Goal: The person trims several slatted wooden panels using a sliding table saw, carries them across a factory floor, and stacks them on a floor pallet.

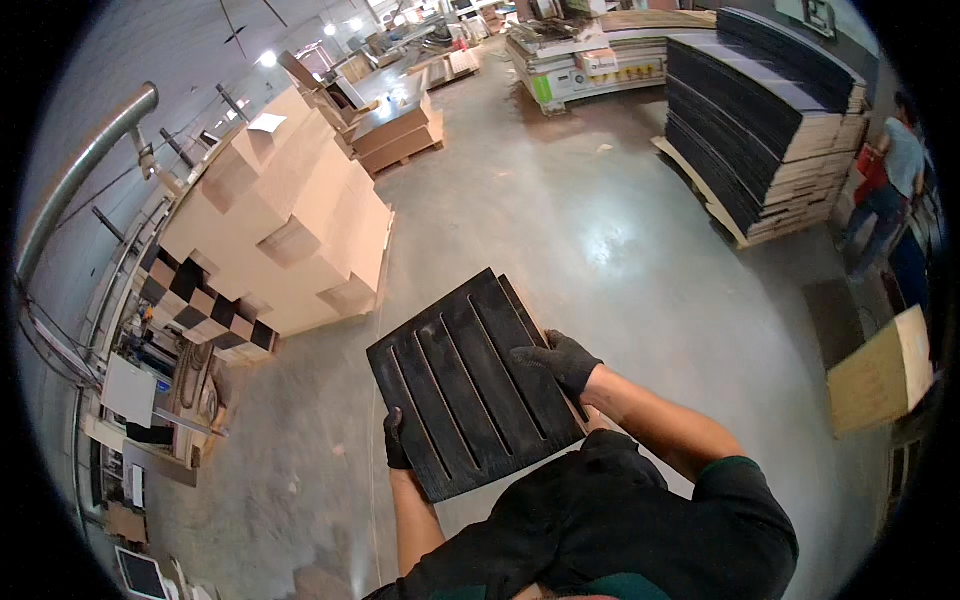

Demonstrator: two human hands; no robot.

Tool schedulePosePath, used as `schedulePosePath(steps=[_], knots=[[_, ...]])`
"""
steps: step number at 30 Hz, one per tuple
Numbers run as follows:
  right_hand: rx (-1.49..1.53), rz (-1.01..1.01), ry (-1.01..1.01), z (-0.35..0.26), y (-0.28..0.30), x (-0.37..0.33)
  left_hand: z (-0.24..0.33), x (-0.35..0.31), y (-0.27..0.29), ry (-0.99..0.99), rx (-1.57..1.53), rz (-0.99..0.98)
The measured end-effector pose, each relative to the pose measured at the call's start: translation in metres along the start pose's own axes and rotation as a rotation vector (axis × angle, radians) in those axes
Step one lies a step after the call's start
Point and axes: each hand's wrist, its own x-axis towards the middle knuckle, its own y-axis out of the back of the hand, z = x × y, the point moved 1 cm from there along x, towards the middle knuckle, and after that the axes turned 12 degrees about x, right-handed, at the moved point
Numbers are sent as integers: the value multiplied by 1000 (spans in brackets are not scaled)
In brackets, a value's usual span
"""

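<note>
In front of my body I hold a stack of black slotted wood panels (470, 390), tilted, with several long narrow slots across the top one. At least one more panel shows behind it along the right edge. My left hand (397, 440), in a dark glove, grips the lower left edge; its thumb lies at the face and its other fingers are hidden behind. My right hand (562, 362), also gloved, closes on the right edge with its fingers over the top face.
A tall block of stacked tan boards (290, 220) stands left, beside black-and-tan pieces (205, 300). A big stack of black panels (740, 130) is at right, a person (890, 180) past it. A leaning tan board (880, 370) is nearer. Grey concrete floor (480, 210) lies between.
</note>
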Motion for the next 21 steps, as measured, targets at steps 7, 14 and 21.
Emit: schedulePosePath(steps=[7, 14, 21], knots=[[-116, -46, -40, -78, 16, 175, 36, 142, -26, -78, 69, 108], [-137, -112, -113, -136, 10, 320, 34, 275, -16, -45, 8, 187], [-228, -68, -120, -204, 20, 488, 35, 454, -55, -49, -143, 197]])
